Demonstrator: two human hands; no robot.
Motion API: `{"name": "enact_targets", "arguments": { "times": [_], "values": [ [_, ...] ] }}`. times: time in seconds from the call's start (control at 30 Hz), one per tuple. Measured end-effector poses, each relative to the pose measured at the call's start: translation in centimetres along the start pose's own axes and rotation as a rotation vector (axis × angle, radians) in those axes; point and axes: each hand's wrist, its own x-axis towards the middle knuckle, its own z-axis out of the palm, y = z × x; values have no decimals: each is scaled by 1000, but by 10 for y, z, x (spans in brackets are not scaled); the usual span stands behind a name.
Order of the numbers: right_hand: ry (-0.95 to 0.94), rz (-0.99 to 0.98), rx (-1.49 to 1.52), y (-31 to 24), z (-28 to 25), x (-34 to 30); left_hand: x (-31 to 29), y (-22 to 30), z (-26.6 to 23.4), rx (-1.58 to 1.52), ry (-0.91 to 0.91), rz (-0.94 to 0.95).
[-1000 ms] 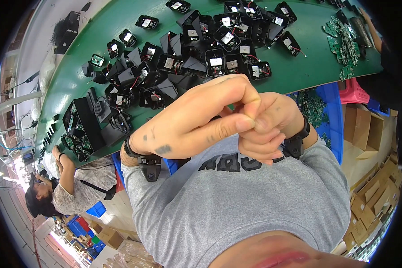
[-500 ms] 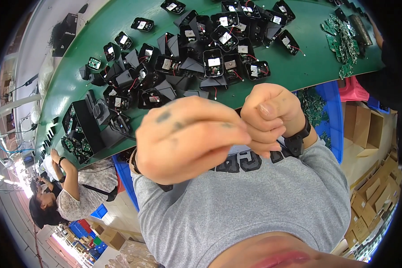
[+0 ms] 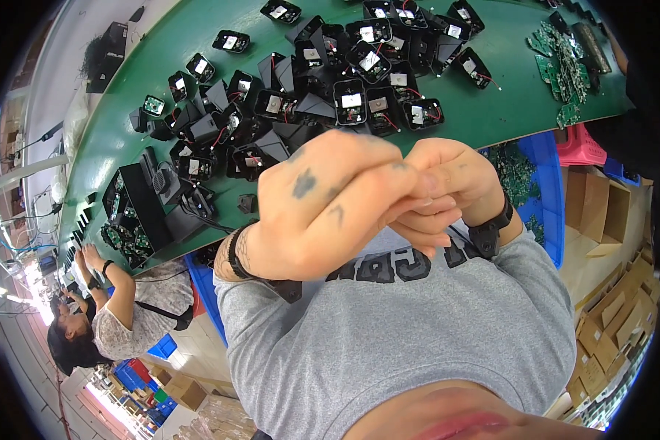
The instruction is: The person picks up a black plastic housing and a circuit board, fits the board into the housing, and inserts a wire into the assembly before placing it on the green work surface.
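My left hand (image 3: pixel 330 205) is raised at the near edge of the green table (image 3: pixel 484 117), its back turned up and its fingers pinched together. Against its fingertips, my right hand (image 3: pixel 455 180) is curled closed, thumb bent over the fingers. Whatever the two hands hold between them, if anything, is hidden by the fingers. Just beyond them lie many black plastic housings (image 3: pixel 350 103) with white pads inside and red wires, such as the one in the near right of the pile (image 3: pixel 422 114).
On the left stand a black open box (image 3: pixel 145 202) and a heap of green circuit boards (image 3: pixel 125 238). More boards (image 3: pixel 565 73) lie at the far right. A blue bin (image 3: pixel 554 191) of boards stands below the table edge. Another person (image 3: pixel 117 308) works at the left.
My left hand has moved up and right and turned, and its fingertips now meet my right hand. The right hand stays nearly in place. The other person's hands have shifted slightly.
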Motion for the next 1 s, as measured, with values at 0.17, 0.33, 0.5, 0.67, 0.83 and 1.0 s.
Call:
{"name": "enact_targets", "arguments": {
  "times": [0.17, 0.33, 0.5, 0.67, 0.83, 1.0],
  "values": [
    [-9, 44, -10, 0, 0, 1, 0, -2, -1, -113, -167, -96],
    [-27, 45, 121, 1, 5, 2, -1, -2, -11, -510, -219, -399],
    [-7, 12, 246, 1, -1, -1, -1, -6, -21, -686, 9, -503],
    [-76, 4, 246, -1, -2, -2, -11, -8, -32, -573, -53, -403],
    [-97, -22, 254, 1, -5, -5, -15, -5, -35, -253, -444, -429],
    [-97, -18, 246, -2, -7, -6, -41, -11, -14, -29, -569, -376]
  ]
}}
